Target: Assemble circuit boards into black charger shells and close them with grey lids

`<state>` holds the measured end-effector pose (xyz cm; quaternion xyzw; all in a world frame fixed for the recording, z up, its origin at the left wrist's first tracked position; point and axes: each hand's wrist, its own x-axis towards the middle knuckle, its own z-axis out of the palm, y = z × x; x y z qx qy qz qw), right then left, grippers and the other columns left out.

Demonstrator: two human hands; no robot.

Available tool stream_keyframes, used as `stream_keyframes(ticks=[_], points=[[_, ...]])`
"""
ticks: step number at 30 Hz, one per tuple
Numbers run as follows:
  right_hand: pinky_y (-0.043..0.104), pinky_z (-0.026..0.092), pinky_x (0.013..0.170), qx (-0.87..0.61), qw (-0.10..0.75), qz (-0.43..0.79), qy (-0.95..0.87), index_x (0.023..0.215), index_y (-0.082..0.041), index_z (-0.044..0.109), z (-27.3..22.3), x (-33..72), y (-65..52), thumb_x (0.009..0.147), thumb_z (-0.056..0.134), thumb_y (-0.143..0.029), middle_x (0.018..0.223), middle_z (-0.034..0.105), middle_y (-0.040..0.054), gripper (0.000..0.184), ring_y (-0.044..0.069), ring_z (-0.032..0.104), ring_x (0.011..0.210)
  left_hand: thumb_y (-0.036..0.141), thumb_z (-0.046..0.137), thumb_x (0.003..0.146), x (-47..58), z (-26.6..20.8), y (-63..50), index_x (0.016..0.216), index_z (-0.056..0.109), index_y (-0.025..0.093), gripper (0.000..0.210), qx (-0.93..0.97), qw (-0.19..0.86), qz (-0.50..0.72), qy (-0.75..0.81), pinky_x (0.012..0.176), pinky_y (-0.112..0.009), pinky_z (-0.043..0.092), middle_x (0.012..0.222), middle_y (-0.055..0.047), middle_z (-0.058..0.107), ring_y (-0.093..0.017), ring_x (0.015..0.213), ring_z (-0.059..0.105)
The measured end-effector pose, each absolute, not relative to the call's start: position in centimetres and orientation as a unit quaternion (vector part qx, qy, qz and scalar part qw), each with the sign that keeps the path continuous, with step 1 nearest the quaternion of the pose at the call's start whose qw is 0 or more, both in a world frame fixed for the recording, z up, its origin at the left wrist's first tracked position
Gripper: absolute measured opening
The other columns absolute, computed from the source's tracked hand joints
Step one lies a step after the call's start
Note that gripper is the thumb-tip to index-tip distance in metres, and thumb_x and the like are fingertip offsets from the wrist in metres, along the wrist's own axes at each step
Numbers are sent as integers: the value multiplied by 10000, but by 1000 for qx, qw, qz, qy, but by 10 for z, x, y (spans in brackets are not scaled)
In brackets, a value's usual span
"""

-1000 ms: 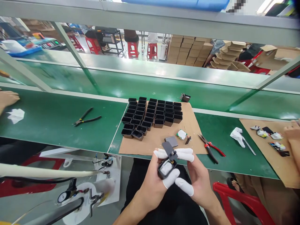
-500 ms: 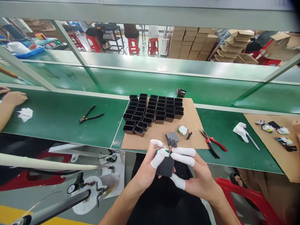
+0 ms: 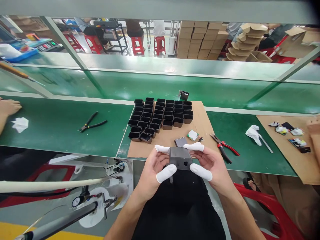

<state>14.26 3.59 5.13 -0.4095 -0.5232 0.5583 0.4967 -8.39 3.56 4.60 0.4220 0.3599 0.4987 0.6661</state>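
A black plastic adapter housing [image 3: 180, 158] is held between both hands above my lap, with a small square opening in the side facing me. My left hand [image 3: 155, 170] grips its left end, and my right hand [image 3: 208, 165] grips its right end. White finger cots cover the thumbs and some fingertips. Just beyond the housing, a flat dark cover [image 3: 180, 142] lies on the cardboard sheet [image 3: 140, 152]. Close by is a white-topped circuit board [image 3: 193, 135] with a small black part attached or beside it. Whatever is inside the held housing is hidden.
Rows of open black cases [image 3: 160, 115] stand on the cardboard. Red-handled pliers [image 3: 225, 146] lie to the right, black-and-yellow cutters [image 3: 91, 123] to the left. Another person's hand [image 3: 10, 106] rests at far left. A metal frame post [image 3: 63, 41] rises behind the bench.
The black housing has been turned, so its side opening now shows and the plug prongs and wires no longer do. Both hands have shifted their grip to its ends. The view has moved slightly.
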Motion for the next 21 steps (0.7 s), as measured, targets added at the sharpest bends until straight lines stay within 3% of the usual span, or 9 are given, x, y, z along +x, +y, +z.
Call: stream_keyframes(ticks=[12, 21], points=[[301, 663, 1011, -428, 482, 597, -477, 1282, -329, 822, 48, 139, 36, 876, 962, -415, 1124, 839, 37, 438, 203, 809, 1029, 484, 962, 820, -76, 49, 33, 1137, 703, 226, 484, 398, 648, 516, 395, 948, -351, 624, 1081, -68, 721, -221, 1005, 715], [337, 653, 1038, -427, 440, 595, -520, 1367, -326, 753, 51, 140, 36, 968, 864, -471, 1140, 793, 47, 438, 221, 782, 1080, 374, 1043, 700, -71, 44, 28, 1032, 730, 229, 479, 361, 618, 577, 395, 887, -256, 612, 993, -19, 702, -164, 929, 694]])
